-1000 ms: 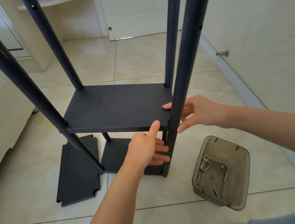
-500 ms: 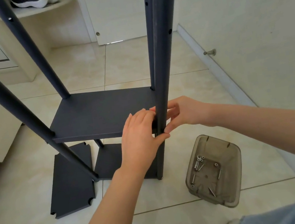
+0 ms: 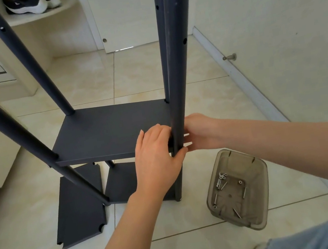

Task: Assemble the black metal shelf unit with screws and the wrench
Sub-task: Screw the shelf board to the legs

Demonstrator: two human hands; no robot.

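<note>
Two grips met at the shelf unit's (image 3: 22,57) near post (image 3: 179,55).
Left grip (image 3: 157,154) clasped the post where the shelf (image 3: 105,132) joined it; right grip (image 3: 202,133) touched its other side, hold unclear. Tray (image 3: 263,175) of screws (image 3: 221,180) lay right of the post.

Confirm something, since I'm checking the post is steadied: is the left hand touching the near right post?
Touching. The head view shows the left hand, thumb curled across the front of the near right post, just under the middle shelf.
</note>
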